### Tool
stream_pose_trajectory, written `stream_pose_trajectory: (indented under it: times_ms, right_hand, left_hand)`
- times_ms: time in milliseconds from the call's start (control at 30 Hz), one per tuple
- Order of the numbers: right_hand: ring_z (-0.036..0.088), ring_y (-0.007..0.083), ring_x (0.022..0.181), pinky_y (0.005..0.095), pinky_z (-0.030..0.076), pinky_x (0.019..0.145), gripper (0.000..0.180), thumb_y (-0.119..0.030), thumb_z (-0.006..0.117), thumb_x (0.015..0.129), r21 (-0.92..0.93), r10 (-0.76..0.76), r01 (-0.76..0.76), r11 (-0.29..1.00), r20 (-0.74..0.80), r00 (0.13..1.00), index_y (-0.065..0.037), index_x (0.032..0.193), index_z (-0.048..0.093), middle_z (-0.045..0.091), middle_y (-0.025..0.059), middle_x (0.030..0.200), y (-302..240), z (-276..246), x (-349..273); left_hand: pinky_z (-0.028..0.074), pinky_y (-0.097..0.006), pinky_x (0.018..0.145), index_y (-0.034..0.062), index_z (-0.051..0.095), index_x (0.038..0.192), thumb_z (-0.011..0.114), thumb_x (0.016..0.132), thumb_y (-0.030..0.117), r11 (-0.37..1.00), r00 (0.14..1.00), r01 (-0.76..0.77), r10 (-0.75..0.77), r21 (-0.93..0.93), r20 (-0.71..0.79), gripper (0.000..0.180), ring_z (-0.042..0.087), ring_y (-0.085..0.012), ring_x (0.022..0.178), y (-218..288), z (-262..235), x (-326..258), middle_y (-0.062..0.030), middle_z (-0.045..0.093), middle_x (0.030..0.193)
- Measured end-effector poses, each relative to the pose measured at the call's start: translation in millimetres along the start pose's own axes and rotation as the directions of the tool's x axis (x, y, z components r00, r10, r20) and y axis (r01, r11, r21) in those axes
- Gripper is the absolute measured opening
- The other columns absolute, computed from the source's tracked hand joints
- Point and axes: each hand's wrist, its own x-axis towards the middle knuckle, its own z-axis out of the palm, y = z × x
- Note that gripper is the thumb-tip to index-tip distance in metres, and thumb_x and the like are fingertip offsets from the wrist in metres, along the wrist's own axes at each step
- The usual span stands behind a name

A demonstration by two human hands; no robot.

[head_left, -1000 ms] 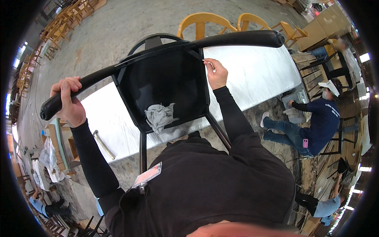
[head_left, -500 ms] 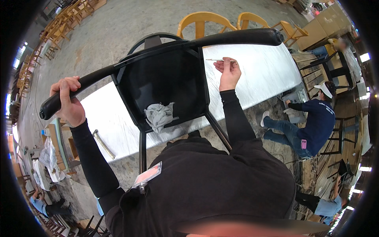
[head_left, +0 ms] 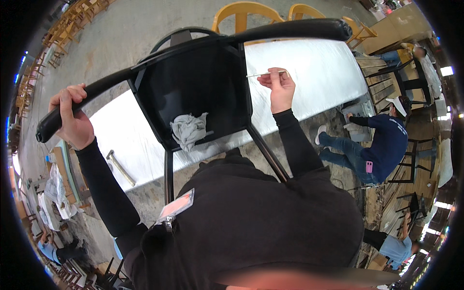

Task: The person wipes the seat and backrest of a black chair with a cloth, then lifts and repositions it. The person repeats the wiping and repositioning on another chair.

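Black chair (head_left: 193,92) over white-covered table (head_left: 314,72), concrete floor (head_left: 111,43); left hand (head_left: 75,118) grips armrest, right hand (head_left: 280,87) pinches thin brush (head_left: 263,74).

A bare grey concrete floor (head_left: 121,34) spreads across the upper part of the view, with a long white sheet (head_left: 314,72) laid over it. Yellow wooden chairs (head_left: 241,12) stand at the far edge of the sheet, and more pale wooden chairs (head_left: 72,19) are stacked in rows at the upper left. A cardboard box (head_left: 401,24) sits at the upper right. To the right a person in a dark blue top (head_left: 382,145) crouches among dark chair frames (head_left: 411,82), where bright lights (head_left: 447,71) glare near the rim.
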Motion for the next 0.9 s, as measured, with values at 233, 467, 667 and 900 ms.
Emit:
stream_pose_trajectory:
  times_ms: [233, 467, 667, 900]
  right_hand:
    - [0.072, 0.0239, 0.079, 0.03, 0.055, 0.067, 0.013, -0.01, 0.069, 0.089, -0.714, 0.059, 0.311, 0.627, 0.442, 0.895, -0.006, 0.101, 0.073, 0.074, 0.0108, 0.093, 26.3, -60.4, -65.4]
    - [0.071, 0.0232, 0.081, 0.0328, 0.057, 0.069, 0.014, -0.012, 0.072, 0.086, -0.672, -0.061, 0.561, 0.484, 0.613, 0.788, -0.011, 0.1, 0.074, 0.074, 0.0067, 0.093, 48.2, -85.8, -85.6]
    - [0.071, 0.0222, 0.086, 0.0334, 0.058, 0.072, 0.02, -0.012, 0.073, 0.083, -0.64, -0.084, 0.633, 0.436, 0.671, 0.736, -0.013, 0.103, 0.074, 0.074, 0.0041, 0.096, 60.1, -83.5, -81.8]
    - [0.07, 0.0217, 0.09, 0.0332, 0.057, 0.072, 0.025, -0.012, 0.073, 0.081, -0.588, -0.066, 0.725, 0.358, 0.759, 0.648, -0.016, 0.106, 0.073, 0.072, 0.0022, 0.096, 64.0, -82.9, -81.0]
  left_hand:
    - [0.05, -0.049, 0.089, 0.002, 0.058, 0.084, 0.061, 0.094, 0.008, 1.0, 0.999, -0.017, 0.017, -0.004, 0.028, 0.012, 0.059, -0.0236, 0.075, -1.1, -3.8, 0.8, -0.0099, 0.057, 0.073]
    - [0.05, -0.05, 0.09, 0.0017, 0.061, 0.086, 0.061, 0.094, 0.008, 1.0, 0.999, -0.021, 0.022, -0.019, 0.046, 0.01, 0.06, -0.0248, 0.076, -4.2, -8.7, 2.3, -0.0101, 0.058, 0.073]
    - [0.05, -0.05, 0.09, 0.002, 0.06, 0.085, 0.061, 0.095, 0.008, 1.0, 0.998, -0.024, 0.025, -0.004, 0.066, 0.011, 0.06, -0.0244, 0.076, -2.8, -8.8, 2.9, -0.0101, 0.058, 0.073]
    - [0.051, -0.049, 0.089, 0.0022, 0.058, 0.085, 0.061, 0.095, 0.008, 1.0, 0.998, -0.032, 0.032, 0.0, 0.062, 0.012, 0.06, -0.0237, 0.075, 0.4, -5.3, 2.5, -0.0101, 0.058, 0.073]
